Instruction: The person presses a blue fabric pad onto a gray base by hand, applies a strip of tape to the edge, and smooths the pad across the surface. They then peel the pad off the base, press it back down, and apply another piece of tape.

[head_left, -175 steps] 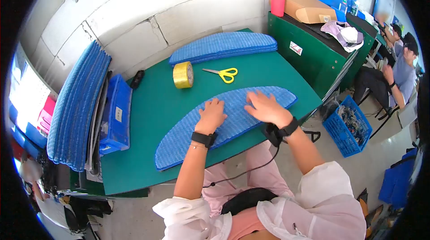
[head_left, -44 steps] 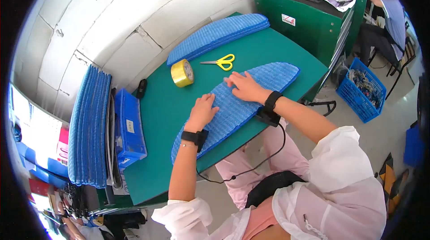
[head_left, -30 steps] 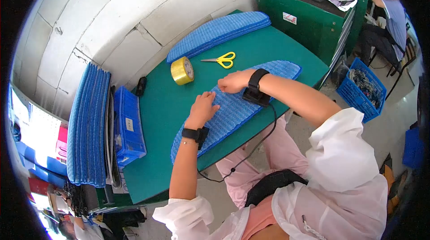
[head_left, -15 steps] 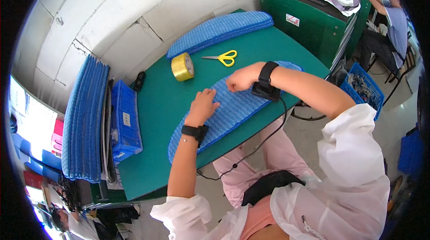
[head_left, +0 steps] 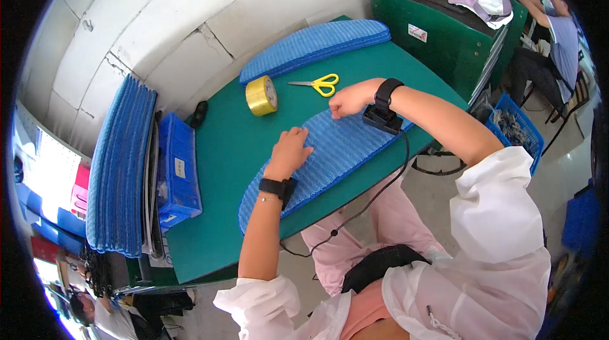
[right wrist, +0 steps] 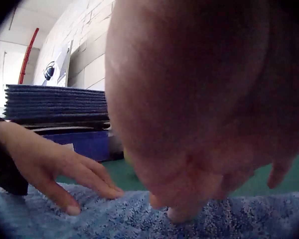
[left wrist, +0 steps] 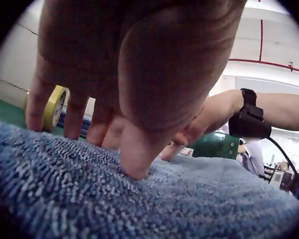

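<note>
A half-oval blue mop pad (head_left: 339, 150) with a fuzzy, ribbed face lies flat near the front of the green table. My left hand (head_left: 287, 151) rests on its left half, fingers straight and spread, thumb tip pressing into the pile (left wrist: 79, 189) in the left wrist view. At the pad's far edge, my right hand (head_left: 356, 98) has its fingers curled down, thumb and fingertips right at the pile; the palm hides most of the fingertips in the right wrist view (right wrist: 184, 199). Nothing shows between those fingers.
Yellow scissors (head_left: 325, 84) and a yellow tape roll (head_left: 261, 96) lie beyond the pad. Stacked blue pads (head_left: 317, 48) sit at the back. At left stand more pads (head_left: 117, 172) and a blue bin (head_left: 179, 169). A cable (head_left: 374, 197) hangs from the right wrist camera.
My right hand went from spread fingers on the pad to curled ones, then shifted right along the far edge. My left hand has stayed in place over the last second and a half.
</note>
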Tool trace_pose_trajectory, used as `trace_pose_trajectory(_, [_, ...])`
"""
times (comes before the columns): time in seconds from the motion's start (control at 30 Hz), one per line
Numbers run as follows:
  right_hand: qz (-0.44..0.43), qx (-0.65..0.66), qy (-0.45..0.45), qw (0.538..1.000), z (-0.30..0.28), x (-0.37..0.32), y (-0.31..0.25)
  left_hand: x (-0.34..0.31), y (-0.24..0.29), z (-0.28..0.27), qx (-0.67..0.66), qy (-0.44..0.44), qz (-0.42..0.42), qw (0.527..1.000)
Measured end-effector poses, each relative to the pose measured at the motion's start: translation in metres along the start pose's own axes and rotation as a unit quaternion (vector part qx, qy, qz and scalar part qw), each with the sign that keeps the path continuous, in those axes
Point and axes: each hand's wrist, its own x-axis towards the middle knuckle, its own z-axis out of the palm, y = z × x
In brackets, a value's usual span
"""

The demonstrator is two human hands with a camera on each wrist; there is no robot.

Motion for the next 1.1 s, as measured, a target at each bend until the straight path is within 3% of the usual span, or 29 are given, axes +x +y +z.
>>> trace_pose_trajectory(0.13, [0.032,-0.045,-0.003,0.998,-0.019,0.011,-0.025,-0.001,-0.002,0.002,0.004,0.005,0.008,1.000])
trace_pose_trajectory(0.2, [0.038,-0.053,0.003,0.998,-0.014,0.024,-0.022,-0.001,-0.002,0.003,0.002,0.006,0.008,1.000])
trace_pose_trajectory(0.23, [0.000,-0.042,0.011,0.999,-0.003,0.024,-0.020,0.000,-0.002,0.003,0.002,0.009,0.010,1.000])
trace_pose_trajectory(0.27, [0.024,-0.116,-0.008,0.993,0.006,0.025,-0.025,0.000,-0.002,0.002,0.003,0.009,0.012,1.000])
trace_pose_trajectory(0.37, [0.040,-0.094,0.031,0.994,0.011,0.028,-0.026,0.000,0.000,0.001,0.000,0.006,0.003,1.000])
trace_pose_trajectory(0.67, [0.004,-0.065,-0.112,0.992,0.003,0.008,-0.032,-0.004,0.002,0.002,-0.001,0.016,-0.003,1.000])
trace_pose_trajectory(0.77, [0.002,-0.050,-0.060,0.997,0.019,-0.001,-0.021,-0.002,0.001,0.002,-0.011,0.013,-0.010,1.000])
trace_pose_trajectory(0.93, [-0.085,0.041,0.012,0.995,0.027,-0.009,-0.001,-0.002,-0.002,0.005,0.000,0.020,-0.005,1.000])
trace_pose_trajectory(1.03, [-0.016,-0.016,-0.009,1.000,0.008,-0.035,-0.023,-0.002,-0.002,0.006,0.000,0.028,0.001,1.000])
trace_pose_trajectory(1.1, [0.013,-0.040,-0.009,0.999,0.023,-0.043,-0.005,-0.002,-0.005,0.009,0.000,0.031,0.004,0.999])
